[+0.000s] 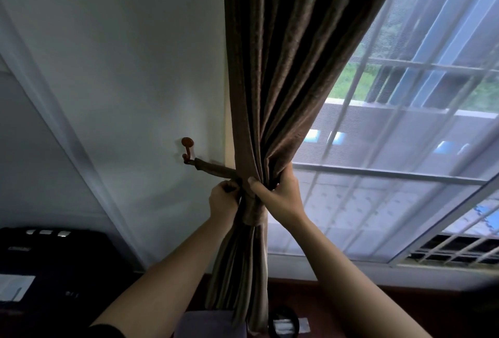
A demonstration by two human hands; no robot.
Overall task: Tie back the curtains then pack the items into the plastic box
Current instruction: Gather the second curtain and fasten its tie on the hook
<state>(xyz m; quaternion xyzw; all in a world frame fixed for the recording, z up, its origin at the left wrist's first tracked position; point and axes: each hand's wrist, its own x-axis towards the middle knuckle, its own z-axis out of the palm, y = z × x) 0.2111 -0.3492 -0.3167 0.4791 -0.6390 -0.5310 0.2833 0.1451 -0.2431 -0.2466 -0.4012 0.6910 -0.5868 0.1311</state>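
Far left and low down there's a dark boxy unit [54, 256] with a few silvery buttons on top, too dim to say what it is. A white trim strip [67, 132] runs diagonally up the wall [121, 54] above it. Between the trim and the curtain it's just plain painted wall, so that's the free room on this side.

A small reddish-brown hook [186, 146] sits on the wall just left of the curtain's edge. The tieback [213, 169] meets the hook's lower curl and runs as a tight strap down and right to the curtain. It then wraps the bunched fabric as a band just under the hands. The left hand [223, 202] has its fingers curled round the tieback right at the curtain's left edge.

The curtain [283, 67] is dark brown with its long axis up and down. It's wide at the top, pinched to a narrow waist at the hands, and looser again below.

The right hand [280, 197] clamps the gathered folds from the right, thumb across the front, close beside the left hand with fabric between them. Right of that the window [405, 189] shows through a sheer white layer, with bars and greenery outside. A reddish-brown sill [351, 291] runs under it.

Near the bottom of the curtain there's a purplish thing [210, 324] and a dark ring-shaped object [283, 321]. I can't tell what either is.
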